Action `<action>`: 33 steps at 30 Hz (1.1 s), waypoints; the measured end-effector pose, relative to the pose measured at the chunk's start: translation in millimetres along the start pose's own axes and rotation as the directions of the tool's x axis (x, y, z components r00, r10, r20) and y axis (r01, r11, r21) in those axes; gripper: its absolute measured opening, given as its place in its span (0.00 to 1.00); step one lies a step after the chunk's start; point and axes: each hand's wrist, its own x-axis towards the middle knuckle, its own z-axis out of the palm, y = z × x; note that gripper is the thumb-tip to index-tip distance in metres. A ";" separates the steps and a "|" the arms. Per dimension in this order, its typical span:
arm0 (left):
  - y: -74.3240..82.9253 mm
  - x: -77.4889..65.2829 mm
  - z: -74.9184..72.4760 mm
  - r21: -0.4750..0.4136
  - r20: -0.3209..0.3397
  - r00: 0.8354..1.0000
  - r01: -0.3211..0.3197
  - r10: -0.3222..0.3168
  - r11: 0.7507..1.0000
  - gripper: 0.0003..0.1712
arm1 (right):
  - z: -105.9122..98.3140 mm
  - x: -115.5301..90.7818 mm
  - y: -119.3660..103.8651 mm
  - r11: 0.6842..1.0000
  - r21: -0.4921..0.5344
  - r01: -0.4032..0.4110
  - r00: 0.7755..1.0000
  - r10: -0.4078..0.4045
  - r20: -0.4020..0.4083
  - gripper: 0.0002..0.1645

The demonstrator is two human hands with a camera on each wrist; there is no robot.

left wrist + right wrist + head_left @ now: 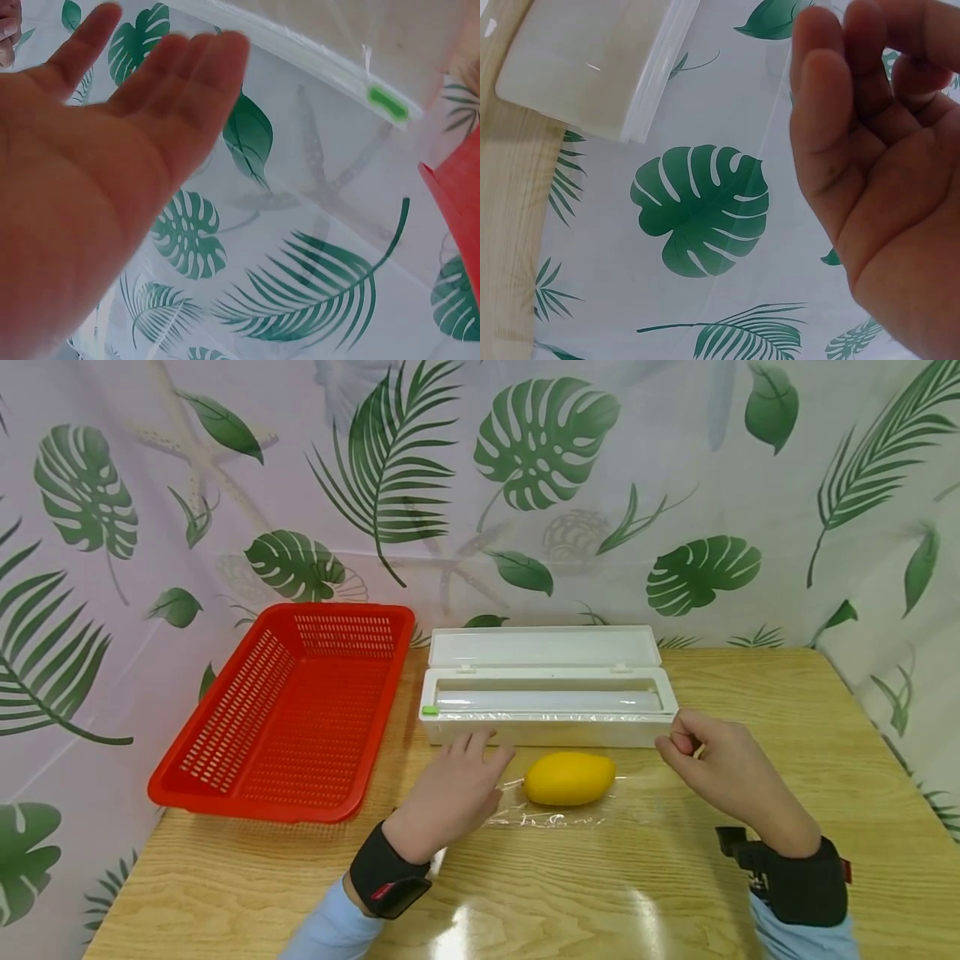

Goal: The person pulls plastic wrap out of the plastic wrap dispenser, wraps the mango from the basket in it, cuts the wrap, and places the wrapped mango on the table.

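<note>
Closest to me on the table point(570, 893), my pale blue sleeves point(330, 931) end in black wristbands point(798, 881). My left hand point(450, 797) reaches in from the near side with its fingers spread and straight, palm down, just left of the yellow fruit point(570, 779). My right hand point(727, 772), toward the table's right edge, has its fingers bent and the thumb close to the forefinger; I cannot tell whether any film is pinched there. The fruit lies on its side between my hands, midway between the table's left and right edges, on clear film point(558, 818) that glints around it. Left of my left hand, a red basket point(303, 739) stands along the table's left edge, reaching to the back left corner. Just beyond the fruit, a long white box point(540, 732) runs along the back edge, a green slider point(430, 710) at its left end and a roll point(547, 700) inside. Its lid point(543, 647) is tilted back, and behind everything hangs a leaf-printed curtain point(450, 593).
</note>
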 end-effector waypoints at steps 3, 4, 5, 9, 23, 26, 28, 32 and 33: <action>-2.1 -9.6 -1.8 -0.003 0.089 0.996 0.013 -0.013 1.000 0.27 | 0.9 1.6 -0.5 1.000 -0.007 -0.002 1.000 0.002 0.001 0.20; -2.3 -12.0 -1.8 -0.008 0.125 0.992 0.012 -0.011 1.000 0.26 | 1.3 2.0 -0.9 1.000 -0.008 -0.004 1.000 0.004 0.003 0.20; -2.4 -13.8 -2.0 -0.011 0.160 0.987 0.009 -0.007 1.000 0.25 | 1.9 2.4 -1.3 1.000 -0.008 -0.001 1.000 0.001 0.005 0.20; -3.6 -17.0 1.9 -0.032 0.263 0.965 0.016 -0.007 0.999 0.24 | 4.6 3.4 -3.6 1.000 -0.006 0.012 1.000 -0.012 0.024 0.20; -21.3 -26.1 27.5 -0.044 0.317 0.946 0.084 -0.066 0.995 0.20 | 8.8 4.9 -5.3 1.000 -0.020 0.020 0.999 -0.020 0.038 0.20; -23.2 -26.7 29.4 -0.030 0.301 0.951 0.086 -0.073 0.996 0.17 | 11.4 6.1 -6.7 0.999 -0.021 0.035 0.998 -0.034 0.043 0.21; -23.9 -26.8 30.1 -0.014 0.290 0.954 0.080 -0.072 0.997 0.14 | 13.7 6.4 -8.3 0.999 -0.015 0.038 0.998 -0.037 0.060 0.20; -24.2 -27.1 31.4 0.018 0.275 0.960 0.052 -0.055 0.998 0.07 | 18.8 6.4 -11.1 1.000 -0.002 0.031 0.995 -0.031 0.099 0.19; -24.3 -27.2 31.5 0.023 0.272 0.961 0.046 -0.051 0.999 0.05 | 20.1 6.3 -11.6 1.000 0.001 0.027 0.994 -0.027 0.105 0.19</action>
